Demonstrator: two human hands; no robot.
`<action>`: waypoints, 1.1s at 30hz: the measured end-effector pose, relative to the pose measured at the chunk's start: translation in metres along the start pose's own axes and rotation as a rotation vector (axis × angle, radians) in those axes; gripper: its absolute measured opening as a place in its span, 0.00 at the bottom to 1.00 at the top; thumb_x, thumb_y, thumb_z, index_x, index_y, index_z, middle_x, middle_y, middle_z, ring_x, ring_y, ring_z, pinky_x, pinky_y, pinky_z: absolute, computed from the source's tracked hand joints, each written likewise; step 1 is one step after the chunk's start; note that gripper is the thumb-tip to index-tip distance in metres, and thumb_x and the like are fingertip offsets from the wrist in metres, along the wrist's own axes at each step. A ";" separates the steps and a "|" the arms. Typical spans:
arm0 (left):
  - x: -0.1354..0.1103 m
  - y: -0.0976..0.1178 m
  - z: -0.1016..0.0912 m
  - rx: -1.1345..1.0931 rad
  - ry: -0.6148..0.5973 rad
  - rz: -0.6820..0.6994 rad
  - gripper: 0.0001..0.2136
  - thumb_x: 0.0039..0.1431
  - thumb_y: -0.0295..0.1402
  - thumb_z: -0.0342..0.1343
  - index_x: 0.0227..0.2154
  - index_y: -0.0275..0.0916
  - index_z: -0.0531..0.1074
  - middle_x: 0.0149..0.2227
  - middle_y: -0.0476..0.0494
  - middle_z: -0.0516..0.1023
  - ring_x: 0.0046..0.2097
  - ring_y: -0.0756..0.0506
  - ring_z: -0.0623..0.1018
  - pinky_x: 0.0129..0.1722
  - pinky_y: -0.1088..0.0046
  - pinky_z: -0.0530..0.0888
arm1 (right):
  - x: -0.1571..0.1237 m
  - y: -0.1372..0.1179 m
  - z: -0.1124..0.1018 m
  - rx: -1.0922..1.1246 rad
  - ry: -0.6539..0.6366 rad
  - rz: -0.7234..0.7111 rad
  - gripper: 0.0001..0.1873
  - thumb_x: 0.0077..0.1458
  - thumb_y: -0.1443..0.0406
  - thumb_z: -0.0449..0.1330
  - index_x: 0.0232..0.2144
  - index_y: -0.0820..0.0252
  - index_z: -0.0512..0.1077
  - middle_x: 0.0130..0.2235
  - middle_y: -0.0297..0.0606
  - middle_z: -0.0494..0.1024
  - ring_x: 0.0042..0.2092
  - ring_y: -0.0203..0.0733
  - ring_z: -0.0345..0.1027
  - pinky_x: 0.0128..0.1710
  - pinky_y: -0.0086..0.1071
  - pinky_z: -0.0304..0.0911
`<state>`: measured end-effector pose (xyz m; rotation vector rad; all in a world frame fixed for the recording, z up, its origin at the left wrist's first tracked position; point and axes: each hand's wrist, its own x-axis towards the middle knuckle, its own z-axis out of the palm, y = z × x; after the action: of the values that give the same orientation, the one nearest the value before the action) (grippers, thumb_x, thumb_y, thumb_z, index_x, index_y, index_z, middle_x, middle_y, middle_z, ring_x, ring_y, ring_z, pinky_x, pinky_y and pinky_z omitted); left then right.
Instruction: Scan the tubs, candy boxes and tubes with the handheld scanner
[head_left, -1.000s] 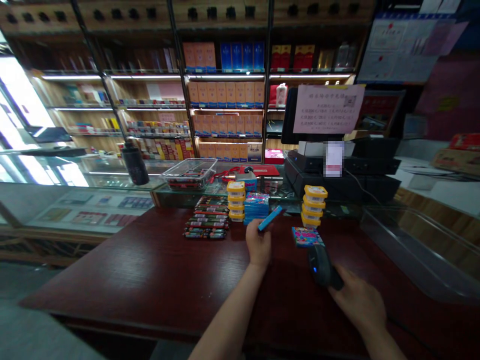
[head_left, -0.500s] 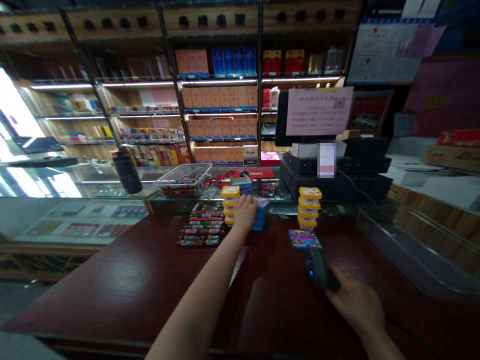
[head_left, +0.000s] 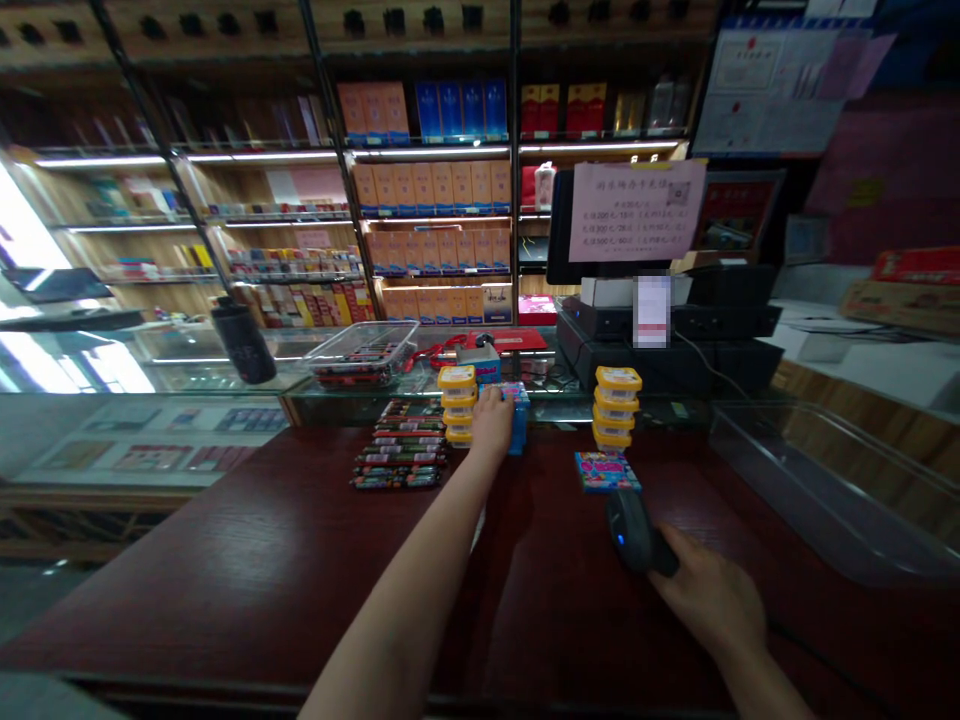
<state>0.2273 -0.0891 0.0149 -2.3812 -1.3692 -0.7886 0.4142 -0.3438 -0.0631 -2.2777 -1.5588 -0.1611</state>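
My left hand (head_left: pixel 491 423) is stretched far forward and rests on top of the stack of blue packets (head_left: pixel 517 418) at the back of the dark red counter (head_left: pixel 262 560); its fingers curl over the top packet. My right hand (head_left: pixel 709 600) grips the handle of a black barcode scanner (head_left: pixel 630 515) lying near the counter's right part, its blue light showing. A single colourful packet (head_left: pixel 606 470) lies flat just beyond the scanner's head. Yellow-lidded tubs stand stacked on both sides: one stack (head_left: pixel 457 403) left of my left hand, another (head_left: pixel 616 407) to the right.
A pile of dark flat bars (head_left: pixel 401 445) lies left of the tubs. Behind stand a clear tray (head_left: pixel 360 352), a black cup (head_left: pixel 241 340) on the glass case, a till with monitor and pink notice (head_left: pixel 637 210), and shelves of boxes (head_left: pixel 435 185). A clear bin (head_left: pixel 832 480) sits at the right.
My left hand, which held a blue packet up in the air a second ago, has reached forward and set it down on the blue stack. The right hand stays on the scanner.
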 end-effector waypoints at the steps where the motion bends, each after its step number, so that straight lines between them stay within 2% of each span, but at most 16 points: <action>1: -0.001 0.000 0.002 -0.028 0.006 0.005 0.13 0.62 0.27 0.45 0.46 0.39 0.70 0.47 0.35 0.70 0.52 0.40 0.67 0.51 0.62 0.65 | 0.000 0.000 0.000 0.000 0.005 0.004 0.14 0.56 0.61 0.50 0.42 0.51 0.70 0.38 0.35 0.80 0.37 0.44 0.74 0.30 0.34 0.60; 6: -0.020 -0.004 0.022 -0.198 0.081 0.105 0.22 0.59 0.22 0.43 0.55 0.39 0.64 0.59 0.34 0.63 0.63 0.39 0.59 0.61 0.56 0.56 | 0.000 0.000 -0.001 -0.023 0.008 0.009 0.15 0.56 0.60 0.49 0.43 0.52 0.70 0.38 0.36 0.80 0.37 0.44 0.74 0.31 0.34 0.61; 8: -0.027 -0.007 0.028 -0.238 0.099 0.131 0.24 0.58 0.22 0.43 0.58 0.40 0.62 0.61 0.35 0.61 0.65 0.38 0.56 0.62 0.55 0.54 | 0.000 0.000 -0.001 -0.021 0.012 0.006 0.15 0.56 0.59 0.49 0.42 0.52 0.70 0.39 0.35 0.80 0.37 0.44 0.74 0.31 0.34 0.61; 11: -0.031 -0.016 0.031 -0.255 0.095 0.157 0.25 0.58 0.22 0.43 0.59 0.41 0.59 0.62 0.37 0.61 0.65 0.39 0.55 0.62 0.55 0.55 | 0.000 0.000 -0.001 -0.011 0.031 -0.001 0.15 0.56 0.59 0.50 0.43 0.51 0.71 0.38 0.35 0.80 0.37 0.44 0.74 0.31 0.34 0.61; 18: -0.023 -0.030 0.019 -0.178 0.068 0.210 0.22 0.60 0.24 0.44 0.57 0.39 0.62 0.57 0.36 0.66 0.60 0.41 0.63 0.60 0.59 0.60 | 0.000 -0.001 -0.003 -0.009 0.006 0.010 0.15 0.56 0.59 0.50 0.43 0.51 0.70 0.38 0.36 0.80 0.37 0.44 0.74 0.32 0.34 0.62; 25: -0.006 -0.019 0.010 -0.027 0.030 0.130 0.15 0.62 0.31 0.47 0.51 0.46 0.68 0.45 0.39 0.71 0.48 0.42 0.68 0.47 0.64 0.66 | 0.001 0.003 0.002 -0.019 -0.002 0.010 0.15 0.56 0.61 0.50 0.45 0.51 0.69 0.40 0.35 0.80 0.37 0.44 0.75 0.31 0.35 0.61; 33: 0.003 -0.011 0.011 -0.039 0.041 0.103 0.12 0.62 0.34 0.49 0.44 0.44 0.74 0.40 0.42 0.72 0.45 0.42 0.68 0.43 0.66 0.65 | 0.002 0.002 0.003 -0.058 0.015 0.026 0.16 0.56 0.61 0.50 0.46 0.51 0.69 0.40 0.37 0.80 0.38 0.45 0.75 0.32 0.34 0.62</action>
<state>0.2226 -0.0760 0.0076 -2.4294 -1.2150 -0.8377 0.4160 -0.3417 -0.0657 -2.3350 -1.5350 -0.2183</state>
